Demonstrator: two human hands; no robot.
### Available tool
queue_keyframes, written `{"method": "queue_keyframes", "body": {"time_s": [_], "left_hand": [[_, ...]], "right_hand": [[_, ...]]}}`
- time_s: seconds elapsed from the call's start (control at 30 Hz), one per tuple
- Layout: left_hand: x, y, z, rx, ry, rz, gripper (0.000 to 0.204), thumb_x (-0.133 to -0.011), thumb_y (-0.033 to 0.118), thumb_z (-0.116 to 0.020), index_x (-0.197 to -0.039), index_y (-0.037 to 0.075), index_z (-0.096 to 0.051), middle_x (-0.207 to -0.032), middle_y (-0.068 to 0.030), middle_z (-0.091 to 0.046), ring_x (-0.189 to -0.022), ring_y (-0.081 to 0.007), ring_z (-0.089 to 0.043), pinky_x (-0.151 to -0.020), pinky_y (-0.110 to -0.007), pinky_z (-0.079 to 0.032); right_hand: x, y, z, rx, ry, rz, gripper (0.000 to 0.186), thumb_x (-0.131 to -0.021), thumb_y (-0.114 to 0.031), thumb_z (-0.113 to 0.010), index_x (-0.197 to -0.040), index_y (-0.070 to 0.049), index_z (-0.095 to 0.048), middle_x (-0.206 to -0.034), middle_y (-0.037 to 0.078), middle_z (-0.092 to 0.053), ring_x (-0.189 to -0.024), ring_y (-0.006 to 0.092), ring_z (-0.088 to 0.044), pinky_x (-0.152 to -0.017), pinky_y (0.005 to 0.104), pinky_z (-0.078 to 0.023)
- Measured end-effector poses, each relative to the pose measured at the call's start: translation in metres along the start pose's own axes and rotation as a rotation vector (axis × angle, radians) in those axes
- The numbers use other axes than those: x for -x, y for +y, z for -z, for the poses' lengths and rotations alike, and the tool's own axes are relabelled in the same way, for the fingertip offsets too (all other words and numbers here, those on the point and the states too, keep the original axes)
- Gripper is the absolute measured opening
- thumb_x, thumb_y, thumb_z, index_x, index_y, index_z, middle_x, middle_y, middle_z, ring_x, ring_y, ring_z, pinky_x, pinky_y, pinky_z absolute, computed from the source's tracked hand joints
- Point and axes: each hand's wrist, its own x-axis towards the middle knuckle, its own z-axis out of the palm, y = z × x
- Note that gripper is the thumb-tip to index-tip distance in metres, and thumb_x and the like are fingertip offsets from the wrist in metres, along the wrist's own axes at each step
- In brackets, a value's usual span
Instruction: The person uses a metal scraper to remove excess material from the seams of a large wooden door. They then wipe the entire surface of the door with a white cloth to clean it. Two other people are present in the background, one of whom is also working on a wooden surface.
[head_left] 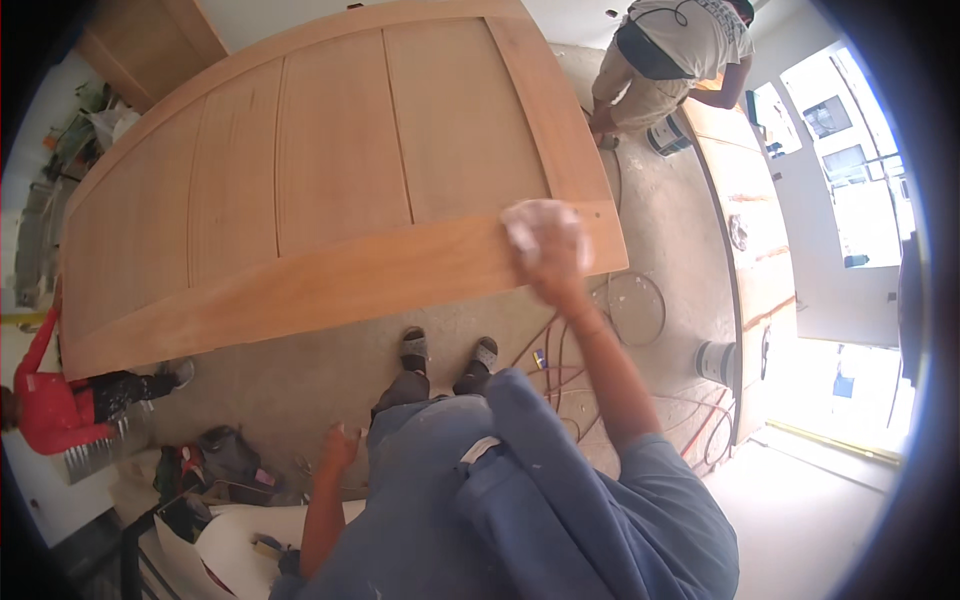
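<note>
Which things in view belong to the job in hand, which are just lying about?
In use:
- white wad, probably cloth, in the right hand, against the panel
- wooden panel

Apparently just lying about:
- red hose on the floor
- small blue-and-yellow item by it
- dark heap, lower left

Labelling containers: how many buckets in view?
2. One bucket stands near the light-shirted co-worker, upper right; the other bucket is lower, beside the long wooden surface. More may be hidden beneath it or the large wooden panel.
</note>
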Motion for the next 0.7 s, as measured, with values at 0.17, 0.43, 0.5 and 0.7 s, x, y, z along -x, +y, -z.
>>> {"method": "queue_keyframes", "body": {"time_s": [0.17, 0.43, 0.5, 0.7], "left_hand": [[0.002, 0.092, 0.088, -0.037, -0.15, -0.275, 0.063, -0.108, 0.046, -0.066, -0.159, 0.009, -0.058, -0.159, -0.0261, -0.059, -0.147, -0.0432, -0.057, -0.123, -0.051, -0.045], [0.037, 0.312, 0.272, 0.842, 0.354, -1.335, 0.092, -0.113, 0.066, -0.039, -0.17, -0.006, -0.035, -0.176, -0.0256, -0.037, -0.165, -0.0389, -0.034, -0.133, -0.053, -0.026], [0.04, 0.376, 0.284, 1.079, 0.488, -1.489, 0.103, -0.112, 0.075, -0.026, -0.173, -0.007, -0.026, -0.181, -0.0246, -0.028, -0.17, -0.0376, -0.023, -0.136, -0.055, -0.016], [0.082, 0.509, 0.05, 0.325, -0.128, -1.902, 0.108, -0.109, 0.08, -0.031, -0.174, -0.006, -0.021, -0.182, -0.025, -0.025, -0.17, -0.035, -0.02, -0.137, -0.049, -0.012]], "right_hand": [[0.153, 0.241, 0.113, -0.263, 0.212, -1.151, 0.063, -0.115, -0.048, -0.048, -0.149, 0.004, -0.058, -0.134, 0.029, -0.073, -0.122, 0.0386, -0.073, -0.105, 0.05, -0.056], [0.178, 0.041, 0.231, -1.197, 1.055, -0.983, 0.067, -0.116, -0.048, -0.05, -0.168, -0.006, -0.04, -0.166, 0.018, -0.052, -0.145, 0.0344, -0.059, -0.12, 0.05, -0.051], [0.173, 0.004, 0.248, -1.258, 1.214, -1.012, 0.07, -0.117, -0.048, -0.05, -0.17, -0.006, -0.037, -0.166, 0.019, -0.053, -0.146, 0.0342, -0.058, -0.12, 0.0482, -0.05], [0.184, -0.09, 0.153, -0.92, 1.311, -1.264, 0.058, -0.12, -0.042, -0.045, -0.164, -0.003, -0.047, -0.156, 0.014, -0.061, -0.144, 0.0293, -0.059, -0.118, 0.0428, -0.049]]}}
